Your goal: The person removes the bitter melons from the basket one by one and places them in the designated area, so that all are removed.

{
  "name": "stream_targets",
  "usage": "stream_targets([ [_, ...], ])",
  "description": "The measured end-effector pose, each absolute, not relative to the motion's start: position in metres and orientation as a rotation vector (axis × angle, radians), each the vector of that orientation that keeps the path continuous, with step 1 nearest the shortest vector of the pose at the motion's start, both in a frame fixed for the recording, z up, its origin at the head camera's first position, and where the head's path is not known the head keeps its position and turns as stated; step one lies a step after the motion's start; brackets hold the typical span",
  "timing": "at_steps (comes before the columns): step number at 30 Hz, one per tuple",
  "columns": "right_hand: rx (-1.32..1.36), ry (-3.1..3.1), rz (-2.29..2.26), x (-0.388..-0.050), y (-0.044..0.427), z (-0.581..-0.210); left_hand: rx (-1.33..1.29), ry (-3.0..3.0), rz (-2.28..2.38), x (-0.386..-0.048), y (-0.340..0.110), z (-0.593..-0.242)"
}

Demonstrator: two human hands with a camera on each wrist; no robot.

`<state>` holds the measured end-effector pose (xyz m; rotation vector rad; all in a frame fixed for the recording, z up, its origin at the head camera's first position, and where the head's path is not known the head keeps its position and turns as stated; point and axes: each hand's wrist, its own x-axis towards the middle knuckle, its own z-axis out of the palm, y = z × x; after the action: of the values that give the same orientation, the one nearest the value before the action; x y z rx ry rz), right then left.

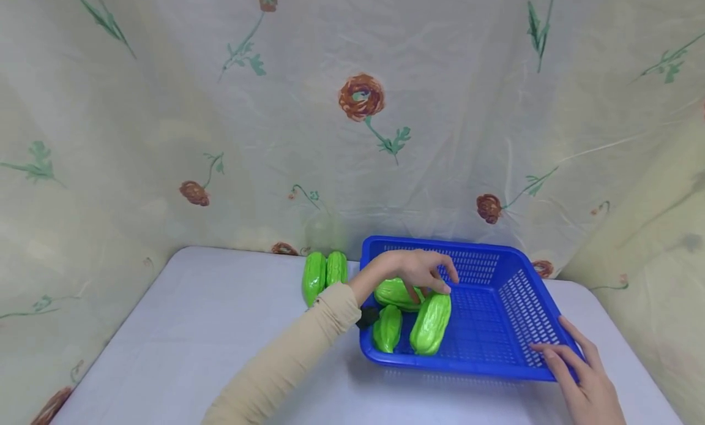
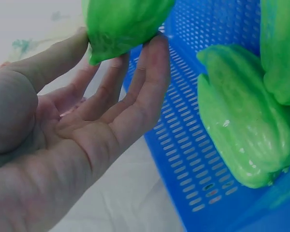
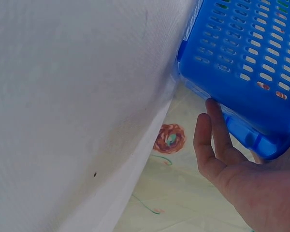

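Observation:
My left hand [image 1: 421, 270] reaches into a blue plastic basket [image 1: 440, 365] and pinches one end of a bright green ridged gourd [image 1: 432, 327] between thumb and fingertips. The left wrist view shows that gourd [image 2: 125, 24] above the left fingers. Two more green gourds lie in the basket's left part: one [image 1: 392, 293] behind, partly hidden by the hand, and a smaller-looking one [image 1: 387, 330] in front. My right hand [image 1: 592, 385] holds the basket's front right corner, fingers on both sides of the rim. In the right wrist view, two fingers [image 3: 215, 130] touch the outer wall.
Two more green gourds [image 1: 325, 272] stand side by side on the white table [image 1: 220, 327], left of the basket near the back edge. The left forearm passes in front of them. A flower-patterned curtain [image 1: 358, 168] hangs behind the table and along its sides.

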<state>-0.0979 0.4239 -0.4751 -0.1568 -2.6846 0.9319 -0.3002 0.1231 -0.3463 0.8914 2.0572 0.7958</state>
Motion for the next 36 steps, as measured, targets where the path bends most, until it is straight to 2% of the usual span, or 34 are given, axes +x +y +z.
stream_targets([
  [16, -0.136, -2.663, 0.912, -0.099, 0.421, -0.476, 0.999, 2.045, 1.065, -0.295, 0.068, -0.342],
  [36, -0.149, -2.662, 0.922, -0.099, 0.425, -0.478, 0.878, 2.033, 1.293, -0.309, -0.019, -0.352],
])
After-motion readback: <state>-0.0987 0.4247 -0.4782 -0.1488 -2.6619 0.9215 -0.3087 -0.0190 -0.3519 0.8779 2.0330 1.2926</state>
